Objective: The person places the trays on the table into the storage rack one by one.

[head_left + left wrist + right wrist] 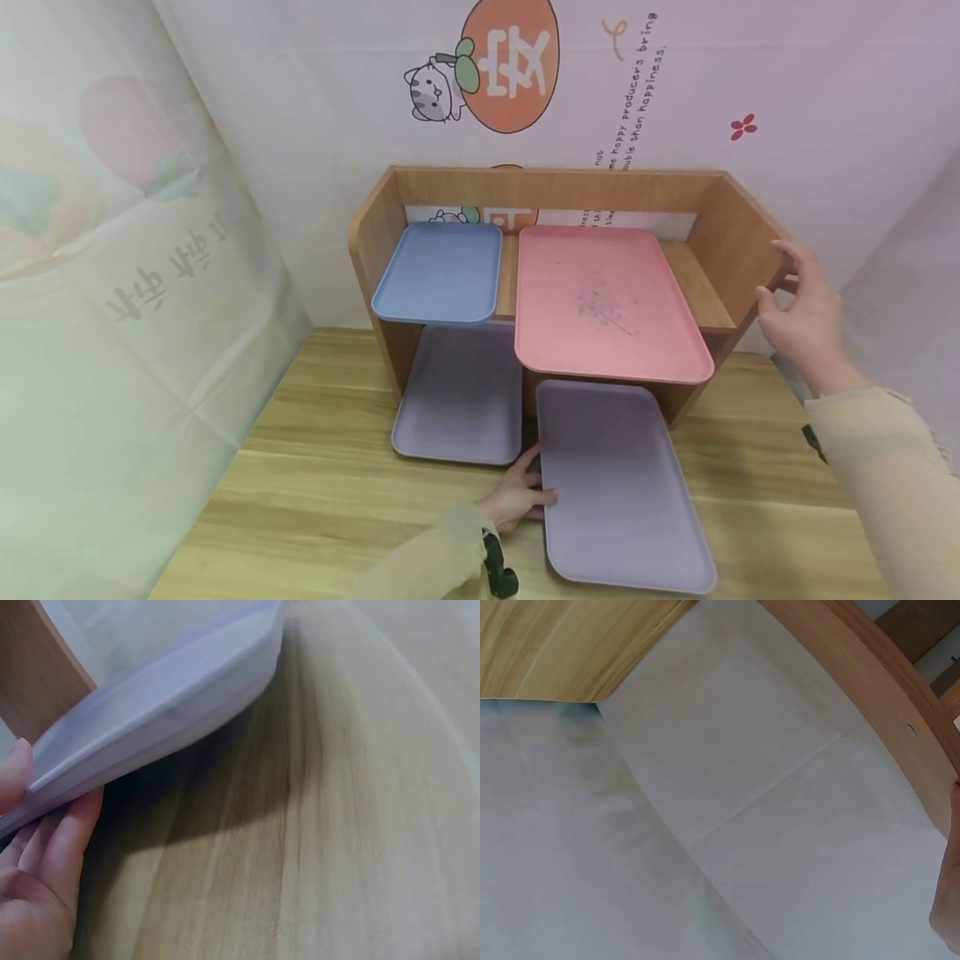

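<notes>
A lilac tray [615,492] slants out from the lower right of a wooden shelf [555,185], its near end tipped toward me. My left hand [516,497] holds its left edge; in the left wrist view the thumb lies over the rim of the tray [172,712] and the fingers [71,832] are underneath, with a shadow on the table below. My right hand [808,321] grips the front upper corner of the shelf's right side panel [738,237]. In the right wrist view only part of that hand [946,892] shows, against the wooden panel [885,697].
On the shelf's upper board lie a blue tray [442,271] and a larger pink tray [607,300], both jutting over the front. Another lilac tray [461,400] sits in the lower left section. Printed cloth [315,108] hangs behind the wooden table [300,492].
</notes>
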`<action>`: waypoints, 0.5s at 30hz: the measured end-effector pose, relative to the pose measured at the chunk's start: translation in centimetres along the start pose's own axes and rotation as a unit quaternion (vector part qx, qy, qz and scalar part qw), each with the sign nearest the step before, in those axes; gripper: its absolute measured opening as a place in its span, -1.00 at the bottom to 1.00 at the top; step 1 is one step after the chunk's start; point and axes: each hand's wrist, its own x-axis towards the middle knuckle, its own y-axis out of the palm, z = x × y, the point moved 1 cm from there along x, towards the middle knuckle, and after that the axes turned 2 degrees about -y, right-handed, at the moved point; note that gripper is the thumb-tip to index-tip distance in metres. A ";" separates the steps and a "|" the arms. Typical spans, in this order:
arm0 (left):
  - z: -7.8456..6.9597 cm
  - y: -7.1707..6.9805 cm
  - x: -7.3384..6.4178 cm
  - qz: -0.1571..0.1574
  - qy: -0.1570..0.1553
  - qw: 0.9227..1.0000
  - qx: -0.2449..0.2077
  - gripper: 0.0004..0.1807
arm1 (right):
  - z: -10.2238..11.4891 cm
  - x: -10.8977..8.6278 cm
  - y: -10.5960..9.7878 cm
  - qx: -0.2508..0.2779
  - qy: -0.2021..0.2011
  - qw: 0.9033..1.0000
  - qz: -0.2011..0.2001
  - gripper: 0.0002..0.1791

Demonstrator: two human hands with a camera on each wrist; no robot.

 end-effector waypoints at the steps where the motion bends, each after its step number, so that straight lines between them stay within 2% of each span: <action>1: 0.1 0.0 0.2 0.003 0.001 1.000 0.000 -0.06 | 0.0 0.0 0.0 0.000 0.001 1.000 -0.001 -0.30; 7: 0.9 -0.2 0.6 0.016 0.001 1.000 0.002 -0.01 | 0.1 -0.1 0.1 0.002 -0.001 1.000 0.001 -0.30; 11: 0.9 -0.5 0.5 0.019 -0.004 0.999 0.029 0.01 | -0.1 0.0 0.1 0.005 -0.005 1.000 0.002 -0.30; 15: 0.2 -0.7 0.2 0.035 0.009 0.996 0.080 -0.01 | -0.3 0.0 0.1 0.006 -0.007 1.000 -0.004 -0.30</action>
